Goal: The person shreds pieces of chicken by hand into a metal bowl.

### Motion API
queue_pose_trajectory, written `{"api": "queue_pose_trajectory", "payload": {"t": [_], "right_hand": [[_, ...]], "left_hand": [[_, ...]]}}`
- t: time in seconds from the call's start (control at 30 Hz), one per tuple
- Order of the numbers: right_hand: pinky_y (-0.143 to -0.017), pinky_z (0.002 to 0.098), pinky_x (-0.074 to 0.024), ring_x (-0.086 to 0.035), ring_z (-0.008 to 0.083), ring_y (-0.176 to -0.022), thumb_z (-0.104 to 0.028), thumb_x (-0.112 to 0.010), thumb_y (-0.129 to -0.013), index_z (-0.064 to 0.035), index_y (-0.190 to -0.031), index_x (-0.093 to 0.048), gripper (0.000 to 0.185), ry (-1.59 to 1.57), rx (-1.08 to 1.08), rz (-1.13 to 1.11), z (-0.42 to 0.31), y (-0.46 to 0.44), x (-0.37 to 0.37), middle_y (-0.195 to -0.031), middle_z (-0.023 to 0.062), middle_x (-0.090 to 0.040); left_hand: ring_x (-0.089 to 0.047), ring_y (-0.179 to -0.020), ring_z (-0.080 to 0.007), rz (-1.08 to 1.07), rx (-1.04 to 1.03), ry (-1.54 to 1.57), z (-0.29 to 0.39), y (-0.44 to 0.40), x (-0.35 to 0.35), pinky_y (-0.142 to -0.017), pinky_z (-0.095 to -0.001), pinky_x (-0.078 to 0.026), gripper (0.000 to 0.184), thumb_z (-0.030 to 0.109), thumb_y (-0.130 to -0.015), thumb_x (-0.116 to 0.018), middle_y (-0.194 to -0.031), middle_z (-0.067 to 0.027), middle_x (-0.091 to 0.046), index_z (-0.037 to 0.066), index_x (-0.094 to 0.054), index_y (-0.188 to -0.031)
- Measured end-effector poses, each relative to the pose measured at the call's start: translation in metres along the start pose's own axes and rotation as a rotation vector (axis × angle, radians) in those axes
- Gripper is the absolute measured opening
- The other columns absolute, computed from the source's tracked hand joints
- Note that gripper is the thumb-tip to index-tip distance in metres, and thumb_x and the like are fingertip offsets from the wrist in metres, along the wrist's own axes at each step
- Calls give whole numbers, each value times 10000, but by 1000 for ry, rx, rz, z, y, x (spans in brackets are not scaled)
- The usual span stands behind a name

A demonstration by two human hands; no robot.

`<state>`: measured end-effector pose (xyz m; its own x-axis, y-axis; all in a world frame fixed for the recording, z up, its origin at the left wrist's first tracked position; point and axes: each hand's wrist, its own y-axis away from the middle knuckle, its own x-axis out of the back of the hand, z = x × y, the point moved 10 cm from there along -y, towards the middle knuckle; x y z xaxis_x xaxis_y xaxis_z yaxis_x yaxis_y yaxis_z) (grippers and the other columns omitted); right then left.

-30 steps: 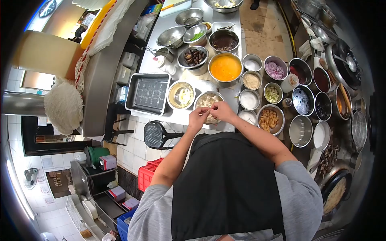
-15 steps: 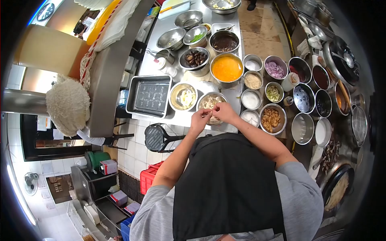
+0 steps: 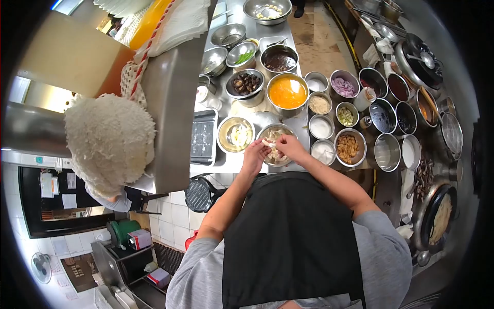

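Observation:
Both hands meet over a metal bowl (image 3: 263, 127) of pale, torn-looking food pieces (image 3: 277, 132) at the near edge of the steel table. My left hand (image 3: 254, 156) is closed, its fingertips pinching a whitish strip of food (image 3: 268, 143). Just to its right, my right hand (image 3: 291, 148) is closed with thumb and fingertips at the other end of the same strip. Its exact kind is too small to tell. Left of the hands stands a bowl of pale yellow chunks (image 3: 241, 136). A pot of orange liquid (image 3: 287, 92) is just beyond the hands.
A dark rectangular tray (image 3: 204, 136) lies at the left. Bowls of dark mushroom-like pieces (image 3: 245, 84) and green strips (image 3: 245, 56) stand farther back. On the right are tubs of chopped purple onion (image 3: 345, 86), white powder (image 3: 321, 126) and brown chunks (image 3: 348, 149). A steel shelf (image 3: 177, 103) juts in at left.
The view has swung, so the shelf now covers part of the tray. My hands have drawn slightly apart, and the whitish strip between them shows more clearly.

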<state>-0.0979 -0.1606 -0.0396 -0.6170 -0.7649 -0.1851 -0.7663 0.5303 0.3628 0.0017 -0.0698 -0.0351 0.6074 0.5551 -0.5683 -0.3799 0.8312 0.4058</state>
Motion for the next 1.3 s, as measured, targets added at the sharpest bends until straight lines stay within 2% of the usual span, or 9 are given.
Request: {"api": "queue_pose_trajectory", "payload": {"t": [0.27, 0.4, 0.53, 0.7, 0.9, 0.97, 1.0, 1.07, 1.3], "right_hand": [[-491, 286, -505, -615, 136, -530, -90, -575, -838, 8, -820, -581, 100, 150, 74, 151, -13, 11, -4, -652, 69, -612], [-491, 284, -500, -610, 133, -521, -110, -584, -837, -1, -829, -588, 109, 184, 110, 187, -10, 11, -5, -649, 72, -613], [-497, 315, -510, -642, 192, -576, -127, -605, -808, -2, -821, -603, 125, 363, 147, 292, -15, 13, 5, -666, 94, -624], [-559, 364, -526, -669, 261, -674, -135, -609, -791, -1, -852, -648, 153, 579, 208, 287, -18, 18, 2, -727, 129, -650], [-648, 329, -512, -665, 231, -717, -166, -630, -810, -13, -897, -679, 183, 621, 309, 308, -40, 18, -6, -808, 135, -679], [-667, 317, -511, -659, 194, -719, -178, -635, -826, -14, -914, -682, 191, 406, 176, 230, -35, 16, -10, -794, 117, -681], [-667, 317, -511, -659, 194, -719, -178, -635, -826, -14, -914, -682, 191, 408, 177, 232, -31, 14, -10, -794, 117, -681], [-572, 251, -528, -634, 105, -643, -140, -614, -882, 26, -906, -659, 174, 386, 260, 245, -30, 11, -11, -743, 49, -652], [-580, 246, -537, -635, 100, -639, -125, -606, -890, 38, -909, -646, 168, 249, 172, 216, -34, 19, -14, -757, 59, -657]], "left_hand": [[-554, -747, -141, 0, 77, 45, -2, -14, 10, -760, -278, -502, 223, 84, -931, -438, -982, -77, -618, 7, -527, -1120], [-534, -729, -111, -13, 10, -94, 4, -16, 8, -681, -283, -488, 245, 113, -939, -426, -949, -63, -613, 8, -523, -1138], [-531, -732, -131, 65, -64, -35, 17, -24, 24, -657, -267, -464, 269, 114, -943, -413, -916, -66, -611, 2, -511, -1168], [-555, -739, -133, -120, 45, -160, 16, -18, 12, -682, -266, -472, 275, 117, -951, -417, -930, -57, -615, 0, -529, -1173], [-572, -734, -106, -199, 18, -283, 7, -14, 0, -695, -237, -485, 265, 105, -958, -423, -912, -41, -617, 5, -568, -1156], [-570, -732, -98, -199, -15, -370, 8, -13, -3, -689, -231, -484, 261, 107, -964, -424, -902, -37, -616, 7, -568, -1158], [-569, -731, -90, -196, -49, -458, 8, -14, -2, -684, -225, -483, 256, 109, -971, -426, -893, -34, -615, 10, -569, -1159], [-567, -730, -87, -215, -57, -487, 3, -19, 0, -686, -227, -485, 257, 112, -976, -426, -886, -31, -614, 8, -568, -1164], [-582, -782, -94, -299, -74, -482, 10, -7, -20, -733, -242, -496, 294, 120, -987, -447, -895, -26, -615, -8, -562, -1225]]}}
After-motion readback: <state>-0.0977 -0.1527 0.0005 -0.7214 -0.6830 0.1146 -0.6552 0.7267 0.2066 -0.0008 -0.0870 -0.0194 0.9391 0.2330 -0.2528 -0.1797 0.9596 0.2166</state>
